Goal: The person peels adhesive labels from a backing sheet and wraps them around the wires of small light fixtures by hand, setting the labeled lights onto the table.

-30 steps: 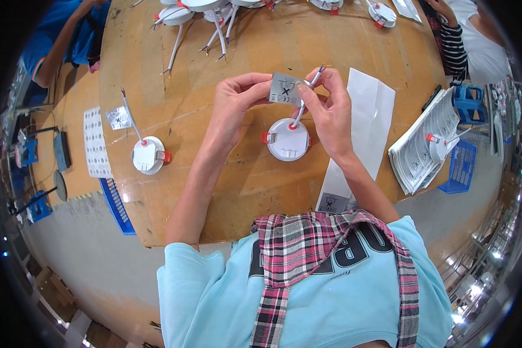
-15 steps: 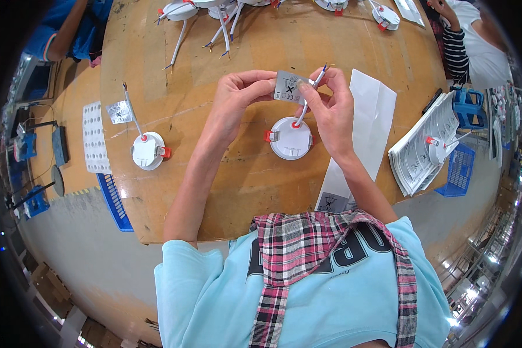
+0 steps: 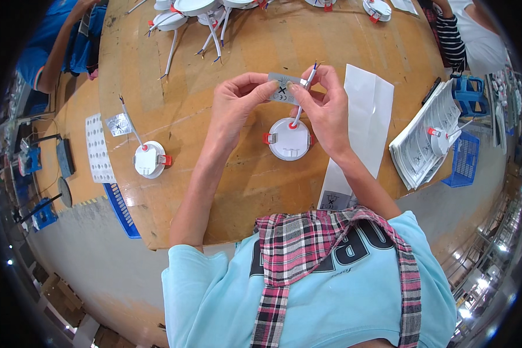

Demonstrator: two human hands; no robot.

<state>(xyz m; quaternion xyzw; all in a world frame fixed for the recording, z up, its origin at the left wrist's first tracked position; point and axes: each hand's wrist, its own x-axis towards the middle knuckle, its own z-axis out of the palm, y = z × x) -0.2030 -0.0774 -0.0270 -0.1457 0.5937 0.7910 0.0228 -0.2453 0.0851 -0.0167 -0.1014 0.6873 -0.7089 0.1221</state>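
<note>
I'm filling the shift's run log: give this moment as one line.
left hand: holds silver label | right hand: pinches label and white cable | round white lamp: on wooden table, under hands

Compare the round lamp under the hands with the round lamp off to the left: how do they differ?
The middle lamp lies below both hands; its cord runs up to the right hand, which with the left hand holds a silver label at the cord. The left lamp lies alone, untouched, its cord loose on the table and a silver label at the far end. Both are white discs with red clips and a thin white cord.
</note>
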